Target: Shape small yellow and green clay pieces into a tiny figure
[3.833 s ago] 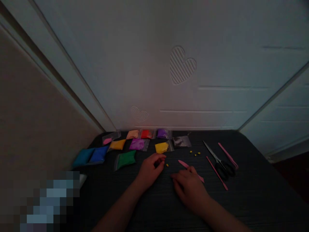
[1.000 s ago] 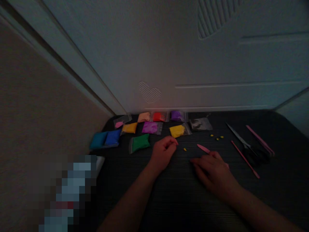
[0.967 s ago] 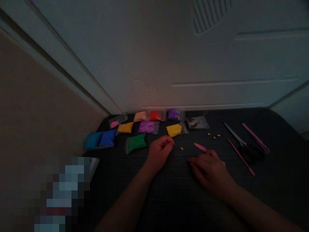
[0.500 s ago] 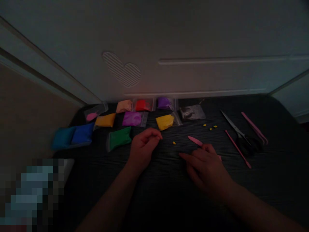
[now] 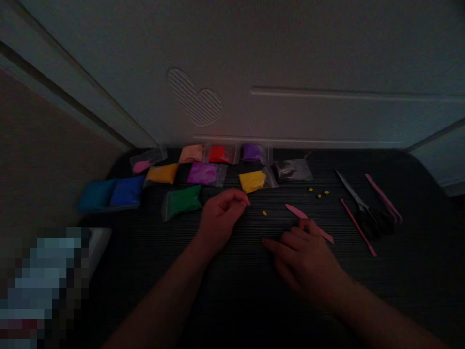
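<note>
My left hand (image 5: 221, 218) lies on the dark mat (image 5: 232, 291) with its fingers curled and thumb pressed to fingertip; what it pinches is too small and dim to name. A tiny yellow clay bit (image 5: 264, 213) sits just right of it. My right hand (image 5: 305, 257) rests flat with fingers stretched out, its far edge touching a pink flat modelling tool (image 5: 295, 211) that lies on the mat. A yellow clay bag (image 5: 253, 181) lies just beyond my left hand.
Small bags of coloured clay line the back: green (image 5: 181, 201), blue (image 5: 109, 194), magenta (image 5: 205, 173), orange (image 5: 162, 173), red (image 5: 218, 154), purple (image 5: 252, 152), grey (image 5: 292, 170). Several yellow bits (image 5: 317, 193), scissors (image 5: 358, 208) and two pink sticks (image 5: 358, 227) lie right. A white panel rises behind.
My head has tilted down and turned, shifting the whole scene. My right hand has slid slightly toward me and left beside the pink tool. My left hand stays curled in place.
</note>
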A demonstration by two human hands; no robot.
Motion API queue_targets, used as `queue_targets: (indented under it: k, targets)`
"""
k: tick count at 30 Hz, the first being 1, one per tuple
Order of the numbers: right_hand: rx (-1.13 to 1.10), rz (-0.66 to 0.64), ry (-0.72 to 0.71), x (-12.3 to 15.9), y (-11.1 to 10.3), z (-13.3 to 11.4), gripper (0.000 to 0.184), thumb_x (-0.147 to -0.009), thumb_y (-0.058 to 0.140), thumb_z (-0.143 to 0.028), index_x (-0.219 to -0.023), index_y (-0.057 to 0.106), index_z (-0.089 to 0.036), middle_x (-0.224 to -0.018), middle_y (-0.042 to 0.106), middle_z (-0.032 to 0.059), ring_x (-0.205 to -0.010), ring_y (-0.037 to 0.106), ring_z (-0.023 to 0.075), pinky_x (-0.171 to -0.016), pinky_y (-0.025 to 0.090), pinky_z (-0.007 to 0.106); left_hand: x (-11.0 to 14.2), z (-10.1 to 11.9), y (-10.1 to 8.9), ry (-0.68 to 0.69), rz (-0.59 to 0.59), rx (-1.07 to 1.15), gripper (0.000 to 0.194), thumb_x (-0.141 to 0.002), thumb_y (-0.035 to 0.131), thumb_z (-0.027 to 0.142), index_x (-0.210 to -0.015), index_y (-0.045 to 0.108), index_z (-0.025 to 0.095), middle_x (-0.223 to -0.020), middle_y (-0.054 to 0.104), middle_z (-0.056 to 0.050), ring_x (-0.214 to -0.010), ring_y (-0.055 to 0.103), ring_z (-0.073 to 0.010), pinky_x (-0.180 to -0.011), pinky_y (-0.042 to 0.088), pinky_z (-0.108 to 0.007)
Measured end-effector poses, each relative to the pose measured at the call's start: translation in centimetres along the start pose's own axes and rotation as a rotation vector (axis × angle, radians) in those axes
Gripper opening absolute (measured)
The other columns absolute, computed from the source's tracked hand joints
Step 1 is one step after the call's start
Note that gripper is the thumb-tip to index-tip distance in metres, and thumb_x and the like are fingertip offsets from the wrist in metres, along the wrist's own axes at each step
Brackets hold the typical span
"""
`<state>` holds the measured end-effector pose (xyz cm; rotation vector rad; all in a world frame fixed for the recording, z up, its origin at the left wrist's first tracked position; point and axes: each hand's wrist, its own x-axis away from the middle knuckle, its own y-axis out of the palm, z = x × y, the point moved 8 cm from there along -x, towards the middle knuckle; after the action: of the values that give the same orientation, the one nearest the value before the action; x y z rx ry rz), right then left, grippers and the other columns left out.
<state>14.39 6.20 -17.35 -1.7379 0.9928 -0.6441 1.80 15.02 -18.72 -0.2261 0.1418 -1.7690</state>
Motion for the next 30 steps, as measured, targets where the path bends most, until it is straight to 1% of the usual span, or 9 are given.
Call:
queue_targets:
  k: [2, 6, 11, 15, 20, 25, 30]
  targets:
    - [0.015, 0.008, 0.000, 0.03, -0.06, -0.04, 0.031, -0.079, 0.045, -0.026, -0.110, 0.051, -0.026, -0.073, 0.055, 0.0008, -0.071, 0.045, 0.0168, -0.076, 0.022, 0.040, 0.03, 0.06, 0.06, 0.006, -0.002, 0.005, 0.010, -0.072, 0.048, 0.016, -0.069, 0.057, 0.018, -0.048, 0.038, 0.006, -0.045, 0.033, -0.0067, -0.043, 0.024, -0.020]
    - [0.052, 0.033, 0.058, 0.13, -0.32, 0.38, 0.031, -0.081, 0.042, -0.026, -0.111, 0.050, -0.023, -0.076, 0.056, 0.0010, -0.071, 0.044, 0.0167, -0.076, 0.023, 0.040, 0.08, 0.08, 0.13, 0.012, -0.003, 0.019, 0.010, -0.073, 0.048, 0.016, -0.069, 0.057, 0.018, -0.049, 0.040, 0.006, -0.046, 0.034, -0.0064, -0.043, 0.024, -0.020]
    - [0.063, 0.024, 0.027, 0.16, -0.22, 0.12, 0.031, -0.081, 0.042, -0.028, -0.112, 0.049, -0.025, -0.074, 0.056, 0.0001, -0.071, 0.045, 0.0169, -0.076, 0.023, 0.041, 0.07, 0.18, 0.24, 0.024, -0.016, 0.017, 0.010, -0.073, 0.048, 0.015, -0.070, 0.057, 0.018, -0.049, 0.041, 0.006, -0.047, 0.035, -0.0063, -0.043, 0.024, -0.019]
    - [0.083, 0.039, 0.082, 0.26, -0.33, 0.55, 0.030, -0.083, 0.040, -0.027, -0.111, 0.050, -0.023, -0.077, 0.057, 0.0010, -0.070, 0.045, 0.0165, -0.076, 0.024, 0.040, 0.09, 0.19, 0.25, 0.025, -0.018, 0.010, 0.010, -0.074, 0.048, 0.016, -0.070, 0.057, 0.018, -0.050, 0.041, 0.006, -0.047, 0.035, -0.0061, -0.044, 0.024, -0.019]
    - [0.065, 0.017, 0.003, 0.31, 0.04, -0.27, 0.032, -0.081, 0.042, -0.028, -0.113, 0.048, -0.025, -0.074, 0.056, 0.0004, -0.072, 0.046, 0.0173, -0.076, 0.024, 0.041, 0.12, 0.21, 0.31, 0.015, -0.024, 0.007, 0.010, -0.074, 0.048, 0.016, -0.071, 0.057, 0.018, -0.049, 0.040, 0.007, -0.046, 0.033, -0.0059, -0.043, 0.023, -0.020]
    - [0.086, 0.030, 0.076, 0.21, -0.17, 0.29, 0.031, -0.083, 0.040, -0.028, -0.112, 0.050, -0.023, -0.076, 0.058, 0.0017, -0.071, 0.045, 0.0173, -0.076, 0.024, 0.041, 0.11, 0.31, 0.27, 0.013, -0.024, -0.009, 0.010, -0.073, 0.048, 0.016, -0.071, 0.057, 0.017, -0.049, 0.040, 0.006, -0.046, 0.033, -0.0064, -0.043, 0.024, -0.020]
    - [0.076, -0.005, 0.024, 0.20, -0.02, -0.28, 0.032, -0.082, 0.041, -0.028, -0.114, 0.048, -0.025, -0.075, 0.057, 0.0006, -0.072, 0.046, 0.0177, -0.076, 0.024, 0.041, 0.09, 0.19, 0.29, 0.012, -0.031, -0.001, 0.010, -0.073, 0.048, 0.016, -0.071, 0.057, 0.018, -0.049, 0.040, 0.007, -0.045, 0.034, -0.0061, -0.042, 0.024, -0.019]
